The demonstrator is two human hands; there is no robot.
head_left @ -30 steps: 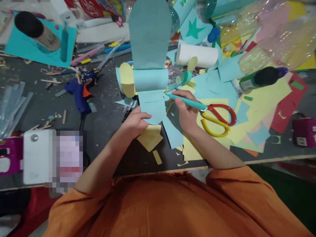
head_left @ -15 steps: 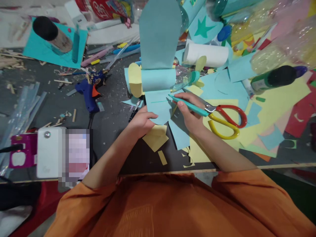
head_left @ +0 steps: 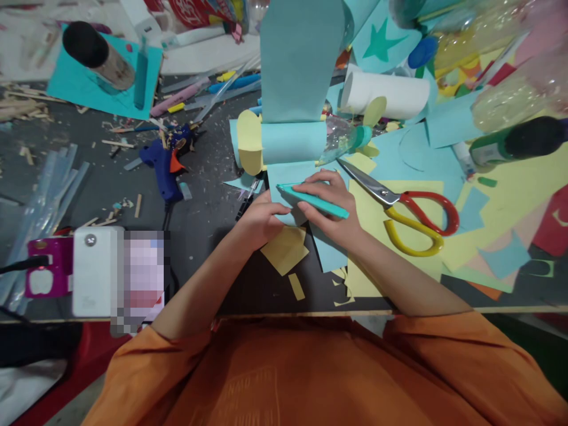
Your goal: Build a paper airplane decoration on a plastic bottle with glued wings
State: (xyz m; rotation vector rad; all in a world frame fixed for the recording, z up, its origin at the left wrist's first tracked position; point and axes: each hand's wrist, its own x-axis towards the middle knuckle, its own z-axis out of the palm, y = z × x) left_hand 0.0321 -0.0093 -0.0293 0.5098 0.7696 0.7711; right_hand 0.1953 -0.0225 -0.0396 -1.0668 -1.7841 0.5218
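Observation:
My right hand [head_left: 339,204] grips a teal marker [head_left: 317,204], its tip touching a light blue paper flap [head_left: 284,173]. With the thumb on top, my left hand [head_left: 260,222] pinches that flap's lower left edge. The flap joins a plastic bottle [head_left: 341,139] wrapped in a light blue paper band [head_left: 293,142], which lies sideways with its green cap to the right. A tall blue paper panel [head_left: 299,65] extends from the band's far side. Yellow rounded paper pieces [head_left: 249,127] sit at the bottle's left end. The pen line is mostly hidden by my right hand.
Open scissors [head_left: 386,195] with red and yellow handles lie right of my right hand. A blue glue gun [head_left: 164,171] rests to the left, near a power bank [head_left: 97,272]. Paper scraps [head_left: 284,251], a white roll [head_left: 386,94] and a dark-capped bottle [head_left: 515,142] crowd the table.
My right hand has moved left and slightly down with the marker, taking the tip across the flap to its left side. My left hand keeps its hold on the flap.

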